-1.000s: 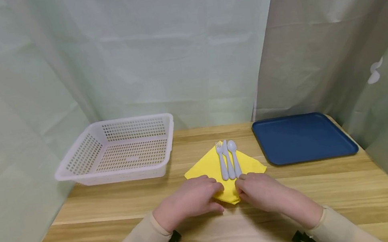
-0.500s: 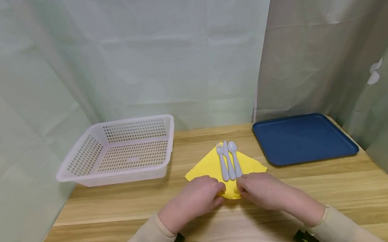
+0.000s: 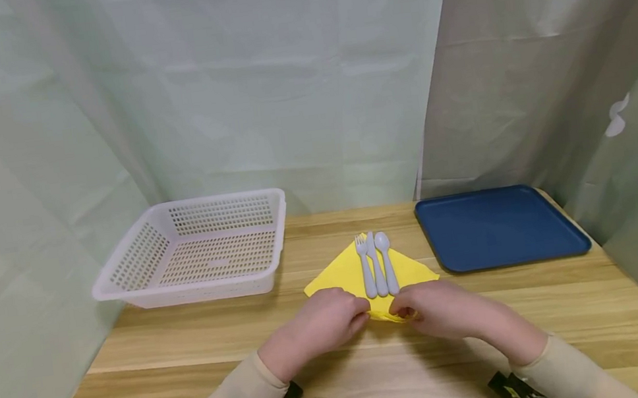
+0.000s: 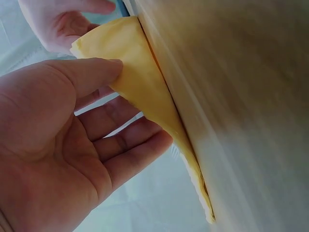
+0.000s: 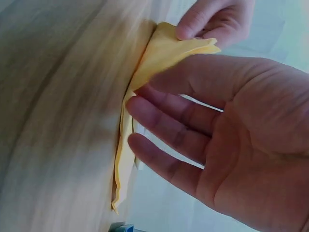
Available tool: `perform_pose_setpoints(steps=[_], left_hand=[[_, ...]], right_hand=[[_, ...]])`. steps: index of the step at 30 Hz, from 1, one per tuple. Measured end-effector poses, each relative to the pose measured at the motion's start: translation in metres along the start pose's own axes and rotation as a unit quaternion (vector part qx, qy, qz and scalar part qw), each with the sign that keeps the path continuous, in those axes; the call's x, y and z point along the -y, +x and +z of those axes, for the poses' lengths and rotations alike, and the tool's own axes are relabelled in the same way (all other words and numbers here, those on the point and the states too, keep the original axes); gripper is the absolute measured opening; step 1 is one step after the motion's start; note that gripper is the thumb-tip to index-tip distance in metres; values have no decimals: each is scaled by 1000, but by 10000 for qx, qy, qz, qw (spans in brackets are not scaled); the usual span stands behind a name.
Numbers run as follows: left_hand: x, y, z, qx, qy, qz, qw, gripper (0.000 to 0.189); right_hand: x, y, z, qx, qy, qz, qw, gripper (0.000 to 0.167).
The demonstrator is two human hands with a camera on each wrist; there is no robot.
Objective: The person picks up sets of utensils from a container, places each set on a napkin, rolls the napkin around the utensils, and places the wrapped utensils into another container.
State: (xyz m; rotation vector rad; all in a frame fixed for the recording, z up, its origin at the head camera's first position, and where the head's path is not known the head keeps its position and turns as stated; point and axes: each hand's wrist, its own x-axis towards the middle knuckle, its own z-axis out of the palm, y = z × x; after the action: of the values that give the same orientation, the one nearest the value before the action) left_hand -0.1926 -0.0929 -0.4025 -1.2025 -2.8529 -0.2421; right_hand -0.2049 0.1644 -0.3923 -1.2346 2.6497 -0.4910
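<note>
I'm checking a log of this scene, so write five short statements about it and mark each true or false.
1. The fork, knife and spoon lie side by side on the yellow cloth. True.
2. The spoon is between the fork and the knife. False: the knife is in the middle.
3. The left hand and right hand both grip the cloth. True.
4. The white basket stands left of the blue tray. True.
5. The cloth lies in the tray. False: it is on the wooden table.

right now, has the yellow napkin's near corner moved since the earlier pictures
Yes: in the head view, the yellow napkin's near corner has shifted up the picture, toward the unmoved knife.
</note>
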Motion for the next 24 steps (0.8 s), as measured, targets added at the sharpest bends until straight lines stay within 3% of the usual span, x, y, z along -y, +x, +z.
perform_pose_setpoints(steps=[6,12,17,24], left_hand=[[1,0,-2,31,-58,-27,10000,30],[1,1,-2,-22,-94,-54,9999,31],[3,1,1,17,-19,-83,10000,29],[2,-2,-1,73,412,-177,9990,18]], right_hand=[[-1,-1,1,-69,-198,70,9998,30],[-1,1,9,-506,-622,-31,9968,30],[-4,4,12,-837,-650,-25,9944,35],[-6,7,12,-1034,-544,57,9931,33]])
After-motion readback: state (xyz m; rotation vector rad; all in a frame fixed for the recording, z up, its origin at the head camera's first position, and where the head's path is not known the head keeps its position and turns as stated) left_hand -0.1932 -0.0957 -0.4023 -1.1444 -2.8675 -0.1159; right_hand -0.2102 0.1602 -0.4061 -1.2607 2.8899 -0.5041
